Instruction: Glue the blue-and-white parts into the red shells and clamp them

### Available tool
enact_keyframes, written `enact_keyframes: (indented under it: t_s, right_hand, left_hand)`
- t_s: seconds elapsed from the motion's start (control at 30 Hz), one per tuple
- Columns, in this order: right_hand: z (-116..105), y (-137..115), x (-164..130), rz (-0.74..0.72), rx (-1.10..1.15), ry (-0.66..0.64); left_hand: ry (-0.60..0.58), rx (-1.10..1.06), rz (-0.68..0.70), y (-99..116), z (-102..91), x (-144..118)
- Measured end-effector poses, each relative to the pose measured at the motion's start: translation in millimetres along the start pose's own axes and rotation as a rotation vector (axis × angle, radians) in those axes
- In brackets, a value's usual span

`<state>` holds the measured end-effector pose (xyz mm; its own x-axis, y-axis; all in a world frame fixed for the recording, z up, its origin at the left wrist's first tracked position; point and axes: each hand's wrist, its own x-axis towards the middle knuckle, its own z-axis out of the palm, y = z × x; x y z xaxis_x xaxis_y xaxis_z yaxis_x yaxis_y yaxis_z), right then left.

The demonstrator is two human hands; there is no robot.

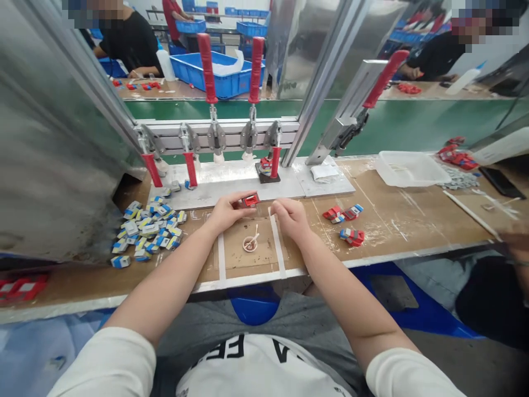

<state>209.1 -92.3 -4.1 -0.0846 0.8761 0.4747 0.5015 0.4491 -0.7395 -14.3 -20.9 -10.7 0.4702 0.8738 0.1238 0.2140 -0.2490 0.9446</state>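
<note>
We have our left hand (226, 212) pinching a small red part (251, 199) at the fingertips, held just above the brown bench (397, 220), near the front edge of the grey fixture plate (231, 184); the right hand (289, 216) sits just beside it, fingers curled in, and we cannot tell whether they grip anything or are merely closed on themselves; below and between our hands, inside the square marked out in white tape (278, 245), rests a small dish (249, 243) with a thin stick leaning in it. To our left lies a heap of blue-and-white pieces (146, 226); to our right, a few red-and-blue assembled pieces (345, 223), well apart from the hands; behind, a row of red-handled toggle clamps (215, 82), and one more red part sitting in the jig (268, 165) under a clamp.

Our judgement on doing this well: keep the red part pinched by its edges so its working face stays clear; bring the right fingers in close and steady rather than reaching; keep both wrists low over the bench so nothing trembles; hold the piece over the taped square, so a slip drops it near the dish and not into the heap.
</note>
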Motion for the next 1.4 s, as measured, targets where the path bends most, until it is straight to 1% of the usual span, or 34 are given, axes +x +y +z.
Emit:
enact_keyframes:
  t_s: [0.03,0.07,0.1,0.17,0.27,0.33,0.37,0.43,0.57,0.63,0.7,0.8,0.87,1.03,1.1,1.17,1.23,1.3,1.37,1.4]
  right_hand:
    - [-1,-4,2,0.009,0.01,0.062]
    - [-1,-11,6,0.003,0.011,0.095]
    - [0,-20,11,-0.017,0.002,0.09]
    - [6,-42,24,-0.094,-0.037,-0.018]
    - [16,-76,44,-0.227,-0.13,-0.24]
    - [17,-90,50,-0.267,-0.216,-0.366]
    - [16,-92,50,-0.262,-0.258,-0.426]
    - [10,-88,41,-0.205,-0.318,-0.506]
    - [0,-60,6,-0.035,-0.328,-0.524]
    - [2,-48,-10,0.016,-0.335,-0.545]
    - [9,-42,-20,0.042,-0.347,-0.549]
    - [19,-39,-25,0.048,-0.331,-0.521]
    - [23,-40,-25,0.048,-0.287,-0.516]
    - [18,-43,-27,0.062,-0.113,-0.54]
    - [14,-42,-29,0.084,-0.044,-0.526]
    - [12,-40,-30,0.137,0.015,-0.492]
    - [11,-34,-30,0.22,0.092,-0.406]
    - [13,-28,-26,0.297,0.195,-0.22]
    - [16,-22,-19,0.329,0.273,0.007]
    - [18,-20,-15,0.332,0.287,0.091]
  left_hand:
    - [0.006,-0.024,0.004,-1,1.6,0]
    - [0.007,-0.049,0.016,-3,3.2,0]
    - [0.0,-0.074,0.035,-5,4.8,1]
    - [-0.02,-0.117,0.085,-10,6.5,2]
    - [-0.023,-0.173,0.122,-17,5.1,4]
    - [-0.006,-0.213,0.105,-20,2.9,3]
    - [0.003,-0.226,0.089,-21,2.0,3]
    - [0.011,-0.228,0.058,-21,1.0,3]
    - [-0.011,-0.219,0.053,-19,2.5,4]
    - [-0.013,-0.221,0.065,-19,3.8,6]
    - [-0.01,-0.207,0.069,-20,4.5,7]
    - [-0.013,-0.182,0.037,-19,4.4,8]
    - [-0.02,-0.17,0.004,-18,3.8,8]
    - [-0.026,-0.161,-0.009,-11,2.6,4]
    - [-0.023,-0.153,-0.012,-9,2.4,4]
    - [-0.019,-0.139,-0.009,-9,2.5,4]
    - [-0.02,-0.118,0.006,-10,2.8,5]
    - [-0.028,-0.085,0.028,-11,3.3,5]
    - [-0.045,-0.041,0.051,-13,3.7,5]
    - [-0.054,-0.015,0.059,-13,3.8,5]
